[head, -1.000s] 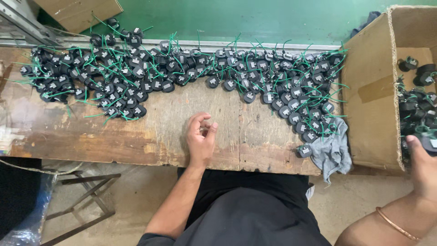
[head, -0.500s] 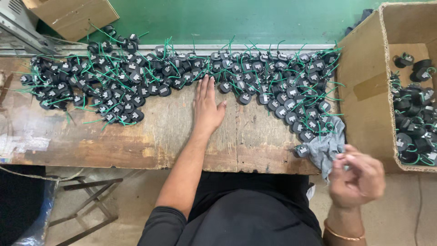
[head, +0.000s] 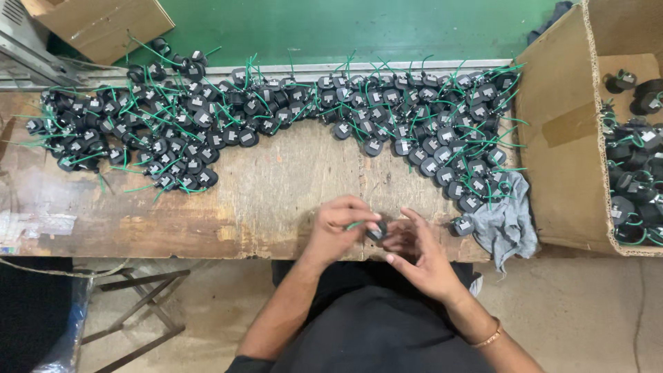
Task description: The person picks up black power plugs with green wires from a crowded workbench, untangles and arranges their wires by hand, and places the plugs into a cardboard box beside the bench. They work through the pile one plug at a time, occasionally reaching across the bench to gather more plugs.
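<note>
A small black round part with a green wire (head: 376,231) sits between both hands at the near edge of the worn wooden bench (head: 290,186). My left hand (head: 340,224) pinches it from the left, fingers curled around the wire. My right hand (head: 418,252) touches it from the right with fingers partly spread. A long heap of the same black parts with green wires (head: 276,117) runs along the far side of the bench, from the left end to the right end.
A large open cardboard box (head: 566,138) holding more black parts (head: 632,179) stands at the right. A grey cloth (head: 507,221) lies beside it. Another cardboard box (head: 97,24) sits far left. A metal frame (head: 138,304) stands on the floor.
My left hand drew back from the heap to the near bench edge with a part. My right hand rose from below the bench and met it.
</note>
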Available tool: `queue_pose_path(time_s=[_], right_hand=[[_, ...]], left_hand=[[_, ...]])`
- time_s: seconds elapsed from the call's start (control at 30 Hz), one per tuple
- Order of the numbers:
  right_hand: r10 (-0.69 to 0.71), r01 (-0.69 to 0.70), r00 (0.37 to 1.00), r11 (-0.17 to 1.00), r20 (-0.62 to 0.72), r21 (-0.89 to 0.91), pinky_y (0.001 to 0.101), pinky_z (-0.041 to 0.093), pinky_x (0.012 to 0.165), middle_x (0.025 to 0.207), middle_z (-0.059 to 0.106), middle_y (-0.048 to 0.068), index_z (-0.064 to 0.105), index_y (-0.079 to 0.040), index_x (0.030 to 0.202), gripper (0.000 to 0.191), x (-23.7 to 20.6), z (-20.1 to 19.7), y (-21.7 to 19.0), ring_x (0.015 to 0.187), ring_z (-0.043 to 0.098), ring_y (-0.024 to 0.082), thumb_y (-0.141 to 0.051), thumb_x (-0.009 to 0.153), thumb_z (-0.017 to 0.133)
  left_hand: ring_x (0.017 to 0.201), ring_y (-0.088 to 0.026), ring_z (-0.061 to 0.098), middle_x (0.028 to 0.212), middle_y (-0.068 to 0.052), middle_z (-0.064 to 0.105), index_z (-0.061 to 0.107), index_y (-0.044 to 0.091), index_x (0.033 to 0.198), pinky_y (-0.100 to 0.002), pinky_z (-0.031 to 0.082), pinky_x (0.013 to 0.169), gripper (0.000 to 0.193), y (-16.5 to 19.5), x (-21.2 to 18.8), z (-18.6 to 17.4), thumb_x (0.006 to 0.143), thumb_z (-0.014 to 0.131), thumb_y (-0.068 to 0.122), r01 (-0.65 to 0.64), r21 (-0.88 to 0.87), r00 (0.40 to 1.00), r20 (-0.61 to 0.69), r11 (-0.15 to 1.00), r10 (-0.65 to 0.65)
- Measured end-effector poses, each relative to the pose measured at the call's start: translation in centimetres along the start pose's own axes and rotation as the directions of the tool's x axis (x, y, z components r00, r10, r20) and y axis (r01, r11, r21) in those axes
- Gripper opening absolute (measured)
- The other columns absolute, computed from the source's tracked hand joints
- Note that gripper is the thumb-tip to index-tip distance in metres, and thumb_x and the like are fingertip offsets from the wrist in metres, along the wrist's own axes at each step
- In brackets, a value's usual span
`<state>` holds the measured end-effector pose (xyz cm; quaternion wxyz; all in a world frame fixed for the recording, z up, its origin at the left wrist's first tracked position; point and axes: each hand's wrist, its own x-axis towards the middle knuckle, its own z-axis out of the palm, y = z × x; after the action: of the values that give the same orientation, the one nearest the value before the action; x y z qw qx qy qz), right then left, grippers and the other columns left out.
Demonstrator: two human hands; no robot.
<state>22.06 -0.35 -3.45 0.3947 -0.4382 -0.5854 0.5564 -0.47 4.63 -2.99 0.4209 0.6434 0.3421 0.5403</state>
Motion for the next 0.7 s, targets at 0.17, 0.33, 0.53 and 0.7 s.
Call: queue_pose_path(time_s=[0.17, 0.33, 0.53, 0.7], right_hand=[[0.156, -0.163, 0.980, 0.986, 0.119, 0.046, 0.0272, 0.049, 0.080, 0.109, 0.060, 0.004, 0.060, 0.000, 0.133, 0.040, -0.1, 0.6, 2.8, 0.096, 0.056, 0.009, -0.003, 0.096, 0.075], [0.052, -0.087, 0.985, 0.974, 0.165, 0.211, 0.0274, 0.054, 0.088, 0.109, 0.068, 0.002, 0.061, 0.000, 0.124, 0.035, -0.4, -0.5, 3.1, 0.101, 0.064, 0.009, -0.005, 0.092, 0.074], [0.071, -0.071, 0.997, 0.997, -0.018, -0.043, 0.0272, 0.056, 0.077, 0.097, 0.070, 0.001, 0.067, -0.002, 0.112, 0.029, 0.1, 0.4, 1.6, 0.088, 0.065, 0.009, -0.005, 0.085, 0.078], [-0.050, 0.064, 0.998, 0.908, 0.044, -0.414, 0.0306, 0.054, 0.070, 0.086, 0.070, 0.006, 0.070, 0.000, 0.094, 0.023, 0.1, 0.7, 0.3, 0.077, 0.068, 0.019, -0.005, 0.077, 0.085]], left_hand=[[0.085, -0.021, 0.070, 0.096, -0.005, 0.074, 0.076, 0.008, 0.100, -0.032, 0.057, 0.074, 0.023, 2.0, -0.6, 2.7, 0.079, 0.084, 0.001, -0.224, 0.226, 0.973, 0.002, 0.948, 0.230], [0.110, -0.025, 0.076, 0.118, -0.009, 0.077, 0.072, 0.003, 0.114, -0.036, 0.061, 0.094, 0.026, 1.9, -0.9, 2.0, 0.089, 0.076, -0.001, -0.199, 0.079, 0.975, 0.119, 0.977, 0.189], [0.114, -0.028, 0.073, 0.116, -0.010, 0.075, 0.070, 0.005, 0.100, -0.040, 0.057, 0.102, 0.023, 0.5, -1.6, 2.1, 0.081, 0.083, 0.003, -0.208, 0.033, 0.969, 0.140, 0.977, 0.202], [0.086, -0.019, 0.070, 0.100, -0.012, 0.072, 0.060, 0.003, 0.080, -0.038, 0.059, 0.070, 0.022, 1.6, -2.0, 3.5, 0.082, 0.082, 0.003, 0.420, -0.348, 0.906, 0.111, 0.838, -0.408]])
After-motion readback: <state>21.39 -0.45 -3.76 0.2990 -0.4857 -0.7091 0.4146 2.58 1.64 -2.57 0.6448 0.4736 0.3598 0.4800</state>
